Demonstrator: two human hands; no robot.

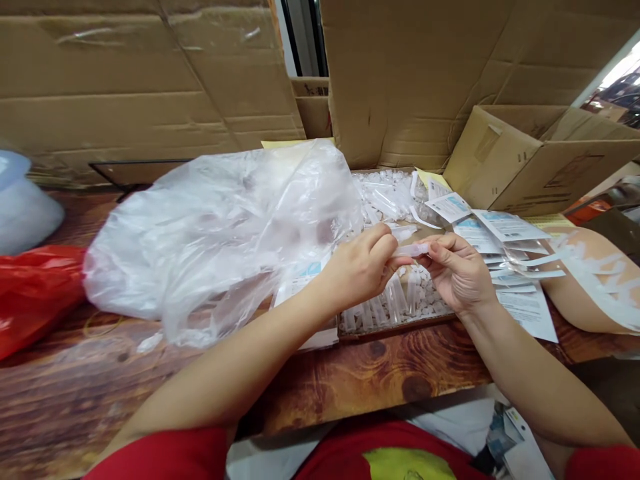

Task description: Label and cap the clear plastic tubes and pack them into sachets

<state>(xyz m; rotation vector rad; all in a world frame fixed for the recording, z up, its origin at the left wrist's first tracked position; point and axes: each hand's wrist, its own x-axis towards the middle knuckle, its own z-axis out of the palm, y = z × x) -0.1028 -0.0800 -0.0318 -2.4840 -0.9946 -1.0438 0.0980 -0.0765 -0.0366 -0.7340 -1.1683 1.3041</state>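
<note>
Between my two hands is a small translucent plastic tube (411, 250), lying nearly level. Its left end is gripped by the curled fingers of my left hand (361, 261). Thumb and fingertips of my right hand (459, 270) pinch the right end. Beneath both hands is a shallow cardboard tray (385, 331), holding many clear tubes (395, 300) in its front part and small white pieces beside them. At its back lie more clear tubes (387, 197). My fingers hide part of the held tube.
A large clear plastic bag (225, 227) covers the table's middle left. Printed packets (510, 225) overlap right of the tray, near a tan curved form with white strips (595, 280). An open carton (515, 157) stands behind. A red bag (40, 293) lies far left.
</note>
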